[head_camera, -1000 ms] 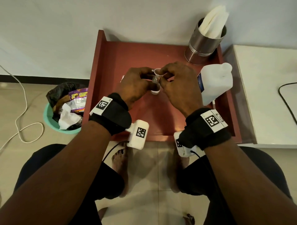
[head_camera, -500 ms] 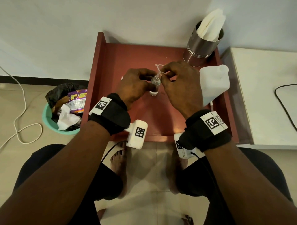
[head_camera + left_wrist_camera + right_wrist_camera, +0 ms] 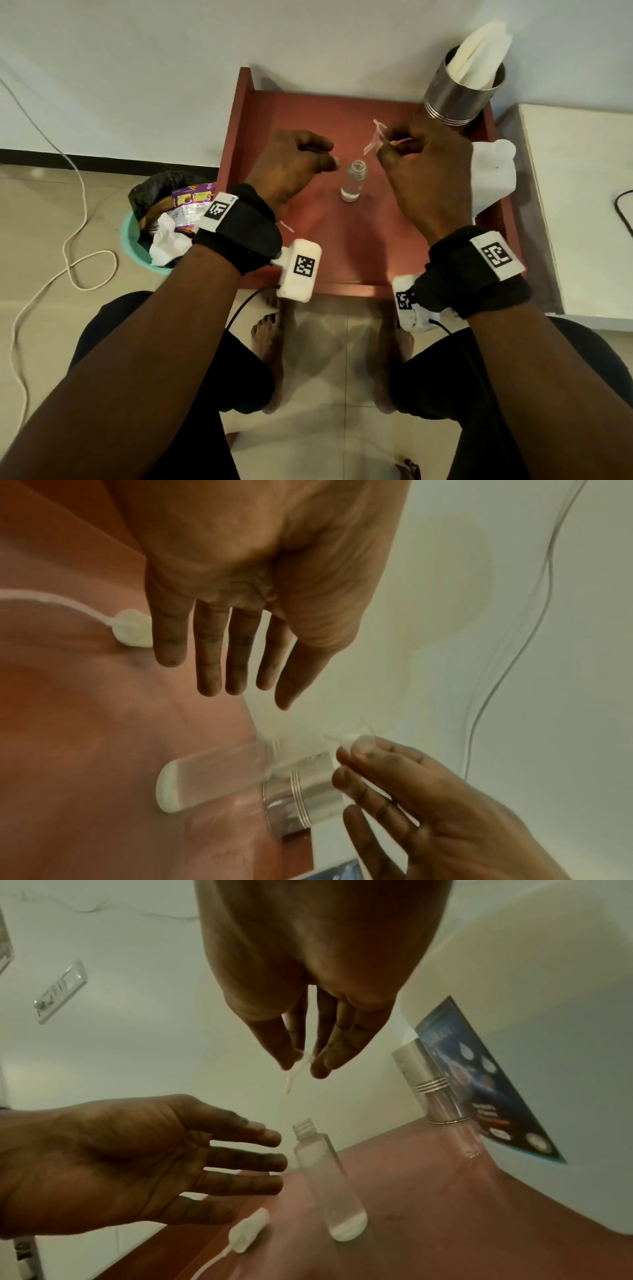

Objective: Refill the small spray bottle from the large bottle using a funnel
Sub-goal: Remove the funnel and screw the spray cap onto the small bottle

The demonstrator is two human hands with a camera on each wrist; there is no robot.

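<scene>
The small clear bottle point(image 3: 354, 181) point(image 3: 325, 1177) point(image 3: 212, 775) stands upright in the middle of the red tray point(image 3: 342, 260), its neck open and a little liquid at its bottom. My right hand point(image 3: 387, 144) point(image 3: 304, 1066) pinches the small clear funnel point(image 3: 375, 138) point(image 3: 298, 1066) point(image 3: 349, 738) in the air, above and to the right of the neck. My left hand point(image 3: 329, 159) point(image 3: 240, 669) point(image 3: 240, 1161) hovers just left of the bottle with relaxed fingers and holds nothing. The large white bottle point(image 3: 493, 171) point(image 3: 514, 988) stands at the tray's right, partly behind my right hand.
The white spray cap point(image 3: 131, 630) point(image 3: 248, 1229) with its tube lies on the tray under my left hand. A steel can point(image 3: 459, 92) with white napkins stands at the tray's back right corner. A green bin point(image 3: 137, 246) of rubbish sits on the floor at left.
My left hand has let go of the small bottle and moved left. My right hand has lifted the funnel out of the bottle's neck, up and to the right.
</scene>
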